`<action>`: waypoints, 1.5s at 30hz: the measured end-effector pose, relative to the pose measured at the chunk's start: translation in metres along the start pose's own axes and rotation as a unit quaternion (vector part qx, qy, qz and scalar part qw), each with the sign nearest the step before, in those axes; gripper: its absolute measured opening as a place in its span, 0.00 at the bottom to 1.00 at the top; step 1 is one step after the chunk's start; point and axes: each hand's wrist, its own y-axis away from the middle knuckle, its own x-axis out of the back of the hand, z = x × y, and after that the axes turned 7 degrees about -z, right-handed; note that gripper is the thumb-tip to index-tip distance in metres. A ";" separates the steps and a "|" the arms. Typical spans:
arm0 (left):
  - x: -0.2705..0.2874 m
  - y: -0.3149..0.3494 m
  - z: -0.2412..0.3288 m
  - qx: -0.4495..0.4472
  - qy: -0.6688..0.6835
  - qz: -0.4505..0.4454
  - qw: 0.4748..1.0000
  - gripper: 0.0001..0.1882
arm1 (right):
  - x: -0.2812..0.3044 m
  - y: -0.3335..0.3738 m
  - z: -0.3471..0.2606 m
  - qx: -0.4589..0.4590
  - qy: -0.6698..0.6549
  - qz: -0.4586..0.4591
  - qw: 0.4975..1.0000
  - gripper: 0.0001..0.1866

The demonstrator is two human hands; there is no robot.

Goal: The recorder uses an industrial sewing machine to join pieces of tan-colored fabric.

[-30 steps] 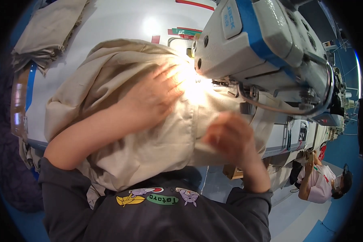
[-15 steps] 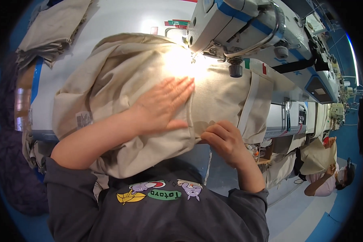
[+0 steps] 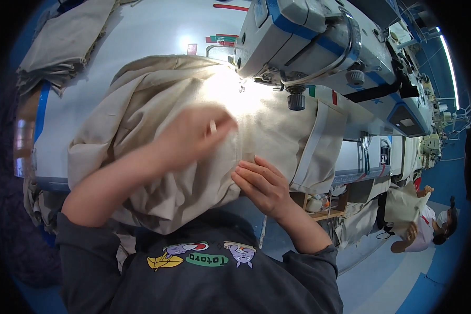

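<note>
A large piece of beige cloth (image 3: 188, 183), bunched into folds on the left, lies under the head of a sewing machine (image 3: 293, 44). A seam runs down its middle from the brightly lit needle area. My left hand (image 3: 201, 133) is raised over the cloth just left of that seam; its fingers look bent but are smeared by motion. At the cloth's near edge my right hand (image 3: 261, 186) holds the seam, fingers close together on top and thumb hidden. A pale strip (image 3: 313, 141) crosses the cloth to the right.
Stacked beige cloth pieces (image 3: 65, 42) lie at the far left of the white table (image 3: 157, 26). Red and green strips (image 3: 222, 40) lie beyond the cloth. Under the table's right side is a wooden shelf (image 3: 329, 213). Another person (image 3: 421, 225) handles cloth at far right.
My left hand has lifted from lying flat on the cloth and its fingers have bent. My right hand has moved left and slightly up to the seam. The view has shifted somewhat.
</note>
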 end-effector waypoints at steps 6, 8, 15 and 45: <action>0.023 -0.070 -0.053 -0.125 -0.159 0.308 0.930 0.15 | 0.007 -0.015 0.005 -0.015 -0.007 0.002 1.000 0.15; 0.022 -0.079 -0.062 -0.093 -0.168 0.310 0.931 0.13 | 0.009 -0.016 0.007 -0.007 0.004 -0.012 1.000 0.16; 0.042 -0.099 -0.068 0.004 -0.225 0.289 0.930 0.10 | 0.015 -0.027 0.014 -0.011 0.000 -0.034 0.999 0.16; 0.075 -0.142 -0.087 0.062 -0.267 0.323 0.906 0.20 | 0.026 -0.068 0.049 0.068 0.077 -0.061 0.993 0.12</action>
